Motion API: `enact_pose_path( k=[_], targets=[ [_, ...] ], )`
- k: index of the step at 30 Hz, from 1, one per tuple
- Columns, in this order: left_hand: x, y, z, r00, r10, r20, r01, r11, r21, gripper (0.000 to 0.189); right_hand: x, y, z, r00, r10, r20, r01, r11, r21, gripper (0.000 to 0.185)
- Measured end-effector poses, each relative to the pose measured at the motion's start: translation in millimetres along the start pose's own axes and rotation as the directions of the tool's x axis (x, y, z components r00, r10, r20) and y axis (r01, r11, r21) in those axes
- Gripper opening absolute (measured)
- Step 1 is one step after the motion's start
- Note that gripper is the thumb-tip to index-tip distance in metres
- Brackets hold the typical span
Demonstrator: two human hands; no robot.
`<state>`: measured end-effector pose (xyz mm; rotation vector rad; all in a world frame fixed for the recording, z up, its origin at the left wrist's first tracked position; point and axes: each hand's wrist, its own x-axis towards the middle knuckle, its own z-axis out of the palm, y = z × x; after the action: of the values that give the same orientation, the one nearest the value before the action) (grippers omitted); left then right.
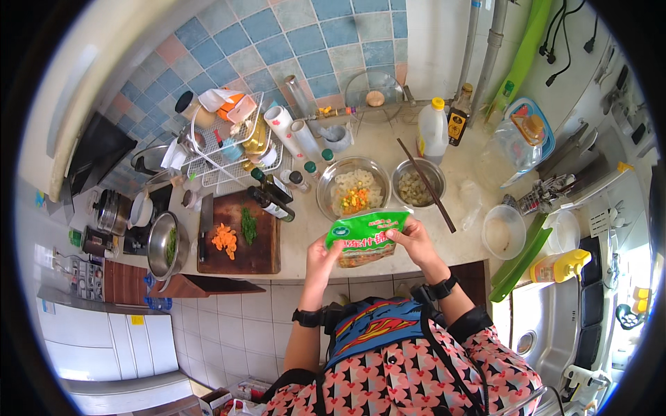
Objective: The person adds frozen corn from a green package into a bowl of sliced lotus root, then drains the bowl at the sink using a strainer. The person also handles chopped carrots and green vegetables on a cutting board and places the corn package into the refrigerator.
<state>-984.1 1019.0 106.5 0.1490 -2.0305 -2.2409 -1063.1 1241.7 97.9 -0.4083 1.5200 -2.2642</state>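
My left hand (321, 256) and my right hand (412, 240) grip the two sides of a green plastic bag of mixed diced vegetables (367, 240), held above the counter's front edge. Just behind the bag, a steel bowl (323, 190) holds lotus root slices with diced corn, carrot and peas on top. To its right stands a smaller steel bowl (440, 177) of pale, greyish pieces, and a pair of wooden chopsticks (427, 186) lies across it. A wooden cutting board (268, 234) at the left bears chopped carrot (224, 241), chopped greens (248, 226) and a cleaver (206, 216).
Dark bottles (271, 203) stand between board and bowls. A steel basin (156, 242) with greens sits far left. Behind are a wire rack (223, 179) and a mortar (337, 138). A white jug (432, 132), a plastic tub (503, 232) and a sink (541, 317) lie to the right.
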Motion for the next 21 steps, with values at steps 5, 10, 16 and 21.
enact_pose_path(
  k=[5,10,16,21],
  targets=[
    [4.0,-19.8,-16.6,0.957,-0.145,0.253,0.127,0.988,0.086,0.031,9.3,-2.5,34.2,0.998,-0.012,-0.06,0.016,0.998,0.058,0.032],
    [0.2,-11.4,-52.8,0.954,-0.269,0.132,0.25,0.957,0.143,0.026,4.3,9.6,57.6,0.998,0.046,0.041,-0.03,0.946,-0.322,0.034],
    [-4.9,-7.1,-86.4,0.981,-0.128,0.149,0.119,0.99,0.069,0.014,6.0,45.9,109.9,0.981,0.053,-0.188,-0.125,0.909,-0.396,0.027],
    [5.6,-14.1,-115.0,0.969,-0.064,0.238,0.038,0.993,0.112,0.019,9.9,-1.0,103.8,0.997,-0.07,-0.007,0.059,0.88,-0.47,0.041]
  ],
)
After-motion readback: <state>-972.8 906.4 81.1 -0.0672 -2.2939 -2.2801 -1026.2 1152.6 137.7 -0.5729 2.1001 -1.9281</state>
